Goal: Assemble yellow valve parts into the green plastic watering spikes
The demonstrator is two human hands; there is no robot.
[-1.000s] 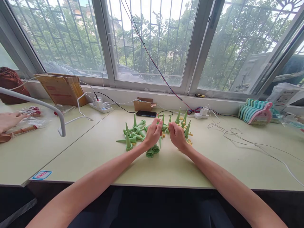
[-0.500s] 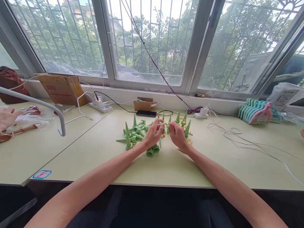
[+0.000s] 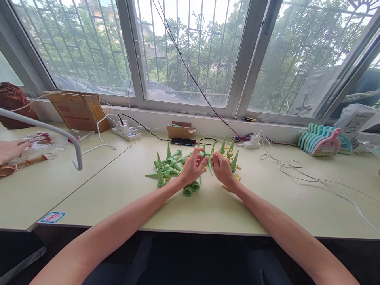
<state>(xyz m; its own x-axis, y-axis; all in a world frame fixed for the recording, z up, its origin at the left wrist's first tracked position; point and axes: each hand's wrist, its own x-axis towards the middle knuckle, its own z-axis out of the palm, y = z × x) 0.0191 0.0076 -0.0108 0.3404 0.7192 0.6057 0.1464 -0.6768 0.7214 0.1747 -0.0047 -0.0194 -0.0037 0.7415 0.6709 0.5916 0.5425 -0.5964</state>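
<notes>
Left fingers [image 3: 203, 161] pinch a tapering green spike [image 3: 210, 166]; right fingers [image 3: 217, 159] curl, their grip unclear.

Workroom, seemingly: joined tables [image 3: 101, 198] under barred windows [image 3: 213, 55], power strip [image 3: 130, 136], co-worker's hand [image 3: 11, 151]

Two hands belong to the person at work, one left hand [image 3: 191, 169] and one right hand [image 3: 222, 169], and one co-worker's hand [image 3: 11, 151] shows at the edge. The green spikes [image 3: 160, 180] number at least a dozen, overlapping too much for an exact count, and the yellow pieces [image 3: 238, 168] are several but too small to total. There are also one phone [image 3: 183, 141], one small carton [image 3: 179, 131], one large cardboard box [image 3: 75, 111], two white power strips [image 3: 130, 136], one wooden utensil [image 3: 31, 161] and one sticker [image 3: 52, 217].
</notes>
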